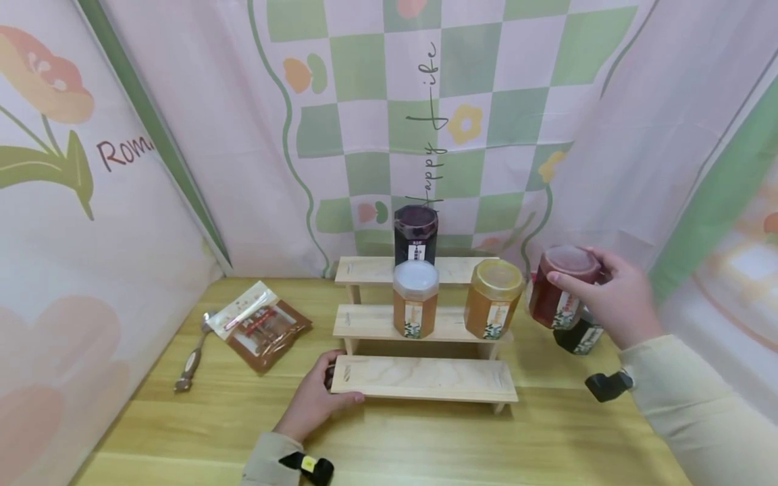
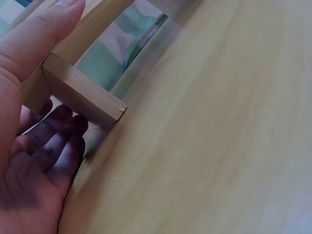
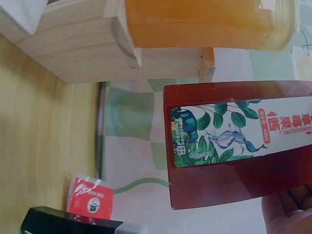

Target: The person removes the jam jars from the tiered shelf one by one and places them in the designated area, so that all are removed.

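Observation:
My right hand (image 1: pixel 626 300) grips a jar of dark red jam (image 1: pixel 545 302) by its upper part, thumb at the near side of the lid. Its label with green leaves faces the right wrist camera. The jar is raised off the table, to the right of a three-step wooden display rack (image 1: pixel 425 379). At the rack's lower left end my left hand (image 1: pixel 313 398) holds the front step, thumb over the top and fingers curled beneath. On the middle step stand a white-lidded amber jar (image 1: pixel 415 307) and a yellow-lidded amber jar (image 1: pixel 494 304). A dark purple jar (image 1: pixel 416 236) occupies the top step.
Behind the raised jar, a dark jar (image 1: pixel 580 335) stands on the table, with a small red packet (image 3: pixel 91 199) near it. To the rack's left lie a brown snack bag (image 1: pixel 261 327) and a metal-ended utensil (image 1: pixel 193 358). A patterned curtain (image 1: pixel 365 135) closes off the back.

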A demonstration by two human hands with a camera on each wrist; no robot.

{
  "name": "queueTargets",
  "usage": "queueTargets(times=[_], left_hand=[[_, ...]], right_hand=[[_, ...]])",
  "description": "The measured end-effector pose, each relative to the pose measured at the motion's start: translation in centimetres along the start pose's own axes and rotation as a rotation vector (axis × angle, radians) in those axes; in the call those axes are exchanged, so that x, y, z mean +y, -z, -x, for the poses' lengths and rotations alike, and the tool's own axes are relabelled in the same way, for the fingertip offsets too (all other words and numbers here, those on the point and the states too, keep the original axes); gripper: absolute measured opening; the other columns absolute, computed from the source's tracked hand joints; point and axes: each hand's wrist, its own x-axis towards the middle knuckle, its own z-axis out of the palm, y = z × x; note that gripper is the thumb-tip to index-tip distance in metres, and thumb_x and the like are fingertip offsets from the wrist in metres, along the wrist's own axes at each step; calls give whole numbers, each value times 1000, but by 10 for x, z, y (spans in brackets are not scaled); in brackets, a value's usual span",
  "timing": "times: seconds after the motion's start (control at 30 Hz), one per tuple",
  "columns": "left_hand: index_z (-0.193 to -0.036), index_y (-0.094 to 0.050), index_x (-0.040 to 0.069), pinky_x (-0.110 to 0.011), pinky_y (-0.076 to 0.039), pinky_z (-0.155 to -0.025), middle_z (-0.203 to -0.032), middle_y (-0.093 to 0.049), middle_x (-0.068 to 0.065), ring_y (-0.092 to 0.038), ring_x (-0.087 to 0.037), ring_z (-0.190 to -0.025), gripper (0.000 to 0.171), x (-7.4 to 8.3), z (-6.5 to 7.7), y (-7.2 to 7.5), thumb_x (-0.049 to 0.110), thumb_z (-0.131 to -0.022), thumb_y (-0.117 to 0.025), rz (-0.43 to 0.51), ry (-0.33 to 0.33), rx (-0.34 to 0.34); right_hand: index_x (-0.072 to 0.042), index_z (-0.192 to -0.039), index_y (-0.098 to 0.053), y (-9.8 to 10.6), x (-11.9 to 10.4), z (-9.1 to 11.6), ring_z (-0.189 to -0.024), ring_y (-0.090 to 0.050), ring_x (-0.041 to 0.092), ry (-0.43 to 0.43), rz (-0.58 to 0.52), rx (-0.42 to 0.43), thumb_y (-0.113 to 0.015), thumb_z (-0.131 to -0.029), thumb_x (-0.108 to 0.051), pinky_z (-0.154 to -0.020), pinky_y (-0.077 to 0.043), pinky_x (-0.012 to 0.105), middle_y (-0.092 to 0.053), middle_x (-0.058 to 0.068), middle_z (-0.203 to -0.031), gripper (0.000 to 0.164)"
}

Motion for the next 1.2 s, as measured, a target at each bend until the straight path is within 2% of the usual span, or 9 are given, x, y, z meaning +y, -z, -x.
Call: queueTargets(times=[0.1,0.43,0.5,0.57,0.67,0.77,0.83,0.9,1.2], left_hand=[[-144,-46,12,-61,-33,-112,-139,-57,-14,-51,-37,-129,96,1,0,0,38,-64,-93,-7,-6,3],[-146,-44,12,-63,-32,-112,-141,-55,-15,-49,-39,-131,99,2,1,1,41,-65,-92,-10,-1,-1],[-147,-43,11,-62,-34,-111,-140,-55,-15,-50,-39,-130,99,1,1,1,41,-66,-92,-10,-4,-10],[-148,-42,11,-59,-37,-110,-139,-56,-15,-52,-38,-128,99,1,2,1,41,-67,-91,-5,-5,-18],[-149,-41,10,-57,-42,-107,-137,-57,-15,-55,-36,-125,99,0,2,1,38,-68,-91,-4,-17,-23],[-149,-41,10,-55,-44,-106,-137,-57,-15,-56,-35,-123,99,0,3,1,36,-68,-91,7,-25,-24],[-150,-40,9,-55,-44,-105,-137,-57,-16,-56,-35,-123,99,0,3,1,36,-69,-90,17,-33,-23],[-150,-40,9,-54,-46,-104,-137,-57,-16,-57,-35,-122,99,-1,2,1,36,-69,-90,33,-37,-26],[-150,-40,8,-53,-46,-104,-136,-57,-17,-57,-35,-122,99,0,3,1,33,-68,-90,44,-50,-28]], right_hand=[[-1,-150,-42,2,6,4,-88,-53,-4,-4,10,13,-78,-87,-43,-63,-51,15,-56,24,-131,84],[2,-151,-39,6,20,15,-96,-48,-8,-28,-8,9,-79,-87,-40,-71,-43,3,-52,32,-138,85],[2,-151,-38,7,22,17,-103,-55,2,-35,-10,4,-78,-88,-39,-72,-43,2,-51,32,-139,86],[2,-152,-37,7,24,20,-114,-59,20,-42,-5,-5,-78,-88,-39,-72,-42,2,-50,33,-141,86],[1,-152,-36,9,27,24,-124,-53,42,-43,8,-12,-77,-89,-40,-72,-42,2,-49,33,-142,86],[1,-151,-37,10,30,29,-110,-61,22,-41,16,-13,-77,-89,-39,-71,-43,3,-50,33,-139,84],[2,-151,-38,11,33,31,-99,-57,2,-33,11,-12,-77,-89,-37,-70,-44,4,-52,33,-137,83],[3,-150,-39,12,35,34,-91,-48,-11,-24,8,-7,-77,-89,-35,-70,-44,5,-53,32,-134,81],[1,-151,-39,17,49,40,-91,-46,-12,-51,33,13,-78,-88,-39,-68,-43,6,-52,31,-136,85]])
